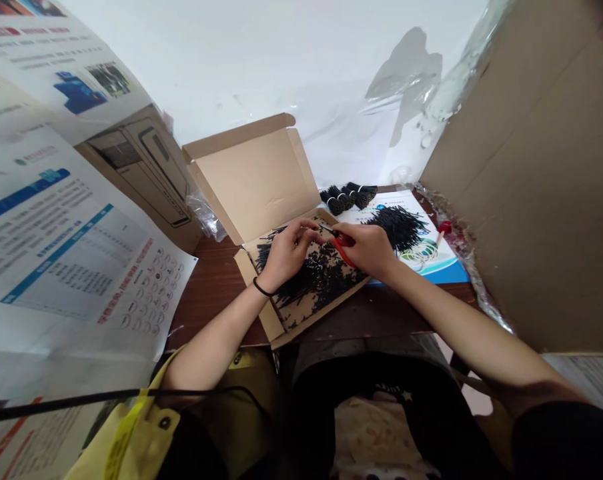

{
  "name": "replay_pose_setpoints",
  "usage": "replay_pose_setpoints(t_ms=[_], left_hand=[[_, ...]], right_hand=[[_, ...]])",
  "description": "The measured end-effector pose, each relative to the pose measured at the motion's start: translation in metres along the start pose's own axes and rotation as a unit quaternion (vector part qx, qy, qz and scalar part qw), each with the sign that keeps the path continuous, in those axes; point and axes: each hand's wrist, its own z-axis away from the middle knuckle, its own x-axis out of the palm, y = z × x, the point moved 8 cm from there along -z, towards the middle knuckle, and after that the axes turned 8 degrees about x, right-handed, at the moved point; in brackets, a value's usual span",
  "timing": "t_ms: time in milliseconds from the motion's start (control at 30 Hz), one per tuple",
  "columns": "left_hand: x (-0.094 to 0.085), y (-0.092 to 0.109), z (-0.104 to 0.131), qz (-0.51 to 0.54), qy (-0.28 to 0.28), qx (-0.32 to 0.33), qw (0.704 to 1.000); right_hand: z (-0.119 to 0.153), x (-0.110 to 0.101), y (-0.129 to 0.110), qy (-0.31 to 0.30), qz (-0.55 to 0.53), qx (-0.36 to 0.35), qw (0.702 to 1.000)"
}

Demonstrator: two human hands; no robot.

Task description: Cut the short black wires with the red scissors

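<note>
Over an open cardboard box (254, 183) my two hands are close together. My right hand (374, 250) is closed round the red handles of small scissors (342, 248), whose blades point toward my left fingers. My left hand (290, 252), with a black band at the wrist, has its fingertips pinched together near the blades; what they hold is too small to make out. Many short black pieces (326, 273) lie scattered in the box below. A loose pile of black strips (399, 227) lies on a printed sheet, right of my right hand.
Bundles of black strips (349, 197) tied with white bands lie behind the box. A blue and white printed sheet (446, 267) covers the table's right side. Cardboard (541, 180) stands at the right, printed paper (81, 253) and a carton (146, 173) at the left.
</note>
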Motion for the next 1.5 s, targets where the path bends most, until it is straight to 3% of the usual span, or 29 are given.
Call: replay_pose_setpoints(t_ms=[867, 1300, 1500], left_hand=[[-0.002, 0.011, 0.000, -0.022, 0.006, 0.046, 0.999], [-0.002, 0.001, 0.006, 0.000, 0.016, -0.014, 1.000], [0.000, 0.004, 0.004, 0.057, 0.015, -0.025, 0.998]], right_hand=[[0.004, 0.004, -0.005, -0.018, -0.017, -0.017, 1.000], [0.005, 0.004, -0.006, 0.016, 0.018, -0.036, 0.999], [0.003, 0.004, -0.003, -0.003, 0.035, 0.004, 0.999]])
